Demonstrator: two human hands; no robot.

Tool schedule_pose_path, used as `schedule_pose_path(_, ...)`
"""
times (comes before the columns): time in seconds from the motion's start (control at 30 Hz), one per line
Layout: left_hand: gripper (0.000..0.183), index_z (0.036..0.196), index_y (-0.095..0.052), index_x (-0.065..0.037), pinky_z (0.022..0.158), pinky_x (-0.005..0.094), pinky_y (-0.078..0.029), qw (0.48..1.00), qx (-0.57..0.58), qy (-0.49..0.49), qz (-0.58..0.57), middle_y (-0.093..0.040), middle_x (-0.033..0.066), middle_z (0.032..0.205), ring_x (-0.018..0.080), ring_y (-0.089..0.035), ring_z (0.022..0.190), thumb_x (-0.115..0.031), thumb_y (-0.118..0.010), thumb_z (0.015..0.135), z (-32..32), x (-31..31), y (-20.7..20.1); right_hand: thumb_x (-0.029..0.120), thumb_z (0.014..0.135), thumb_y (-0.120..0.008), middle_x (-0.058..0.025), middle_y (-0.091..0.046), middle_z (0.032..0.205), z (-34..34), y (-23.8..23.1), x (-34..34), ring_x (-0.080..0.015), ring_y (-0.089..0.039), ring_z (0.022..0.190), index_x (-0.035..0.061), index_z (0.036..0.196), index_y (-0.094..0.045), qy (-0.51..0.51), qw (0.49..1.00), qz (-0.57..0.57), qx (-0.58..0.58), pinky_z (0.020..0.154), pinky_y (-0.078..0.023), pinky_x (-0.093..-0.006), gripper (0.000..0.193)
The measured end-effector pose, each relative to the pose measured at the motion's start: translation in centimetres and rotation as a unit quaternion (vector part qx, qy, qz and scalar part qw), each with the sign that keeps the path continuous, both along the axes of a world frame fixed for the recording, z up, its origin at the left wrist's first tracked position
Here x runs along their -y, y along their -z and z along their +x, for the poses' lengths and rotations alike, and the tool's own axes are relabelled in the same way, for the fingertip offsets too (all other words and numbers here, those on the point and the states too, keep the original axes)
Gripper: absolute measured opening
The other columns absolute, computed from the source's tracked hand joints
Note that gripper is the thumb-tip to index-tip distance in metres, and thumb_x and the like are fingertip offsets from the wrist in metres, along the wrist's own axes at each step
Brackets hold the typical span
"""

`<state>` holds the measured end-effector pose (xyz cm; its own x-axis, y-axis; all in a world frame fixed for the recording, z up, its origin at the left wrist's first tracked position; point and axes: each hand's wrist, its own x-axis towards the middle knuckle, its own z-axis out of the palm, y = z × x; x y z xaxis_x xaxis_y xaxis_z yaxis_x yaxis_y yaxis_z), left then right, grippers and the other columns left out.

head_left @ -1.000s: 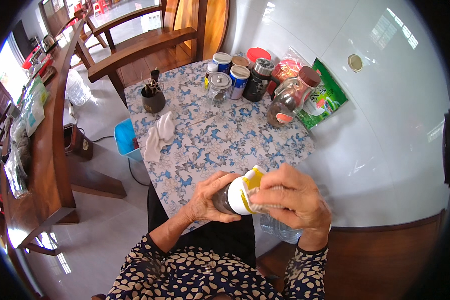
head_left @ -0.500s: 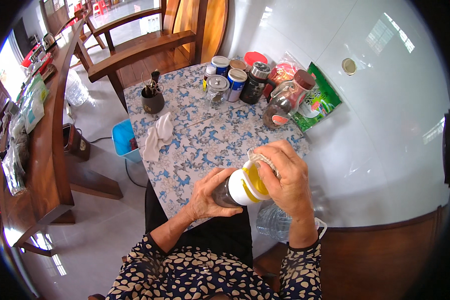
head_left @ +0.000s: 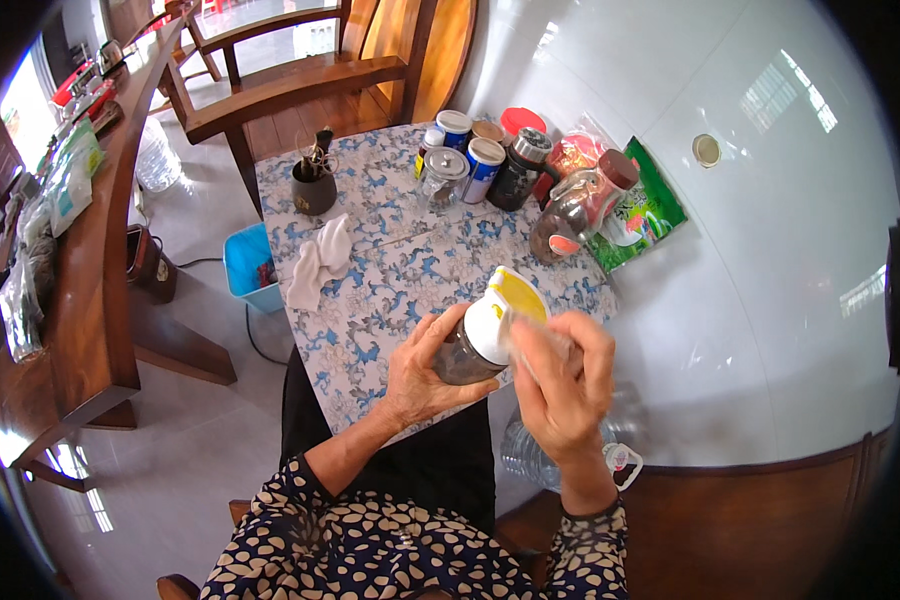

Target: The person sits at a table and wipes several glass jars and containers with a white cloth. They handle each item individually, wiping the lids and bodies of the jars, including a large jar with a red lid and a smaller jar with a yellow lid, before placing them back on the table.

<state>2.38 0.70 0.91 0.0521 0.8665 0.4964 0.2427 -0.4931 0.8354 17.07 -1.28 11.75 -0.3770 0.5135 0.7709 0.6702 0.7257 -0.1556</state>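
Observation:
My left hand (head_left: 420, 375) is wrapped round the dark see-through body of a bottle (head_left: 457, 358), held tilted above the near edge of the table. Its white lid (head_left: 485, 325) has a yellow top (head_left: 521, 298) and points up to the right. In my right hand (head_left: 568, 395) a pale cloth (head_left: 516, 336) is pinched, pressed against the side of the lid. Motion smears the fingertips and the cloth, so its exact edges do not show.
The patterned table (head_left: 395, 285) carries jars, a black flask (head_left: 518, 172), a large brown-lidded jar (head_left: 580, 215) and a green packet (head_left: 642, 215) along the back. To the left are a white cloth (head_left: 320, 262) and a dark pot (head_left: 314, 190). A blue bin (head_left: 242, 262) stands beside the table.
My right hand has moved with the cloth from the far side of the yellow top down to the lid's near side. The bottle has shifted slightly up and turned.

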Motion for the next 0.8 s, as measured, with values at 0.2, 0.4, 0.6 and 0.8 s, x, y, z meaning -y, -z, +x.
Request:
schedule_pose_path(0.2, 0.088, 0.131, -0.044, -0.005, 0.077, 0.0362, -0.051, 0.996, 0.020, -0.063, -0.053, -0.059, 0.0141, 0.106, 0.0270, -0.061, 0.092, -0.030, -0.086, 0.057, 0.3, -0.1, 0.4, -0.002, 0.067, -0.073, -0.0094, -0.051, 0.102, -2.1, 4.2, -2.3, -0.0223, -0.055, 0.077, 0.0009, 0.107, -0.065, 0.080, 0.989, 0.123, 0.035, 0.059, -0.050, -0.0296, 0.041)
schedule_pose_path(0.4, 0.090, 0.133, -0.040, -0.004, 0.086, 0.0356, -0.049, 0.986, 0.136, -0.042, -0.088, -0.057, 0.0163, 0.117, 0.0267, -0.060, 0.103, -0.029, -0.086, 0.059, -0.1, -1.4, 2.6, -0.005, 0.066, -0.071, -0.0086, -0.053, 0.099, -2.2, 6.1, -1.5, -0.0220, -0.055, 0.080, 0.0016, 0.106, -0.065, -0.030, 0.999, -0.016, -0.024, 0.062, -0.049, -0.0301, 0.041)
schedule_pose_path(0.6, 0.093, 0.134, -0.036, 0.001, 0.089, 0.0351, -0.049, 0.992, 0.107, -0.028, -0.063, -0.055, 0.0178, 0.119, 0.0250, -0.059, 0.106, -0.028, -0.084, 0.060, -0.7, -1.4, 1.6, -0.005, 0.072, -0.068, -0.0101, -0.053, 0.099, -2.7, 5.8, -2.7, -0.0207, -0.056, 0.082, 0.0024, 0.107, -0.064, 0.000, 0.985, -0.037, -0.170, 0.064, -0.050, -0.0296, 0.037)
schedule_pose_path(0.8, 0.093, 0.137, -0.034, -0.001, 0.091, 0.0356, -0.046, 0.986, 0.138, -0.032, -0.087, -0.053, 0.0187, 0.121, 0.0257, -0.055, 0.111, -0.030, -0.082, 0.064, -0.9, -1.4, 2.2, -0.008, 0.077, -0.059, -0.0118, -0.055, 0.101, -4.2, 6.9, -4.6, -0.0230, -0.056, 0.089, 0.0011, 0.101, -0.061, 0.041, 0.916, -0.082, -0.390, 0.078, -0.046, -0.0333, 0.026)
